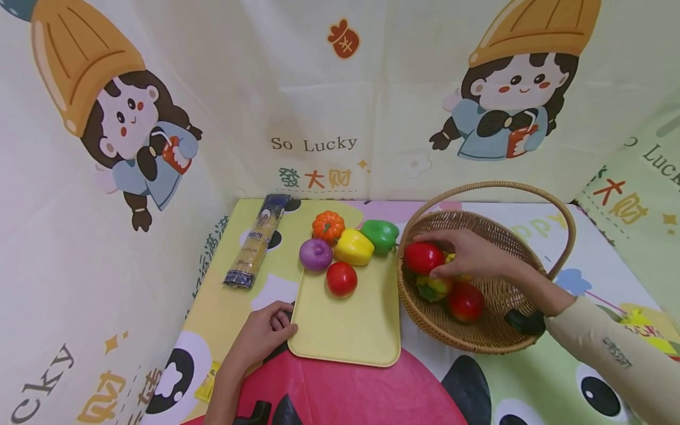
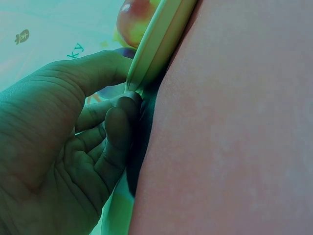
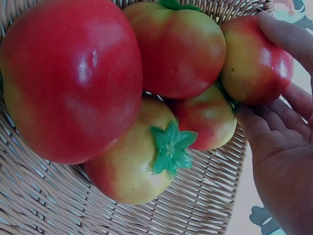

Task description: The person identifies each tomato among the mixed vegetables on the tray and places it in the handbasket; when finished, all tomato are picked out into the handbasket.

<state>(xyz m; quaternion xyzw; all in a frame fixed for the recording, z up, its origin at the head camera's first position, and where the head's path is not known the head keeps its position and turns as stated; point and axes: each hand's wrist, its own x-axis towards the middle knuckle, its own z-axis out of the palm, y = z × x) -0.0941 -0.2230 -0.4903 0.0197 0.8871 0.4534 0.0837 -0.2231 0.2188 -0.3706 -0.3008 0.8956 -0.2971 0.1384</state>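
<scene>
My right hand (image 1: 475,254) reaches into a wicker basket (image 1: 427,327) and grips a red tomato (image 1: 423,258) near the basket's left side. In the right wrist view, thumb and fingers close round that red-and-yellow tomato (image 3: 257,61); several more tomatoes lie beside it, one showing a green leafy top (image 3: 171,147). At the left edge of a pale yellow tray (image 1: 345,330), my left hand (image 1: 260,333) pinches the rim, thumb above and curled fingers below. A red tomato (image 1: 342,279) sits on the tray, below a yellow bell pepper (image 1: 354,247).
Around the tray's far end are a purple onion (image 1: 316,255), an orange pumpkin (image 1: 328,226) and a green bell pepper (image 1: 379,236). A pasta packet (image 1: 257,242) lies to the left. The basket's tall handle (image 1: 491,184) arches over it. Printed cloth walls stand behind and beside the table.
</scene>
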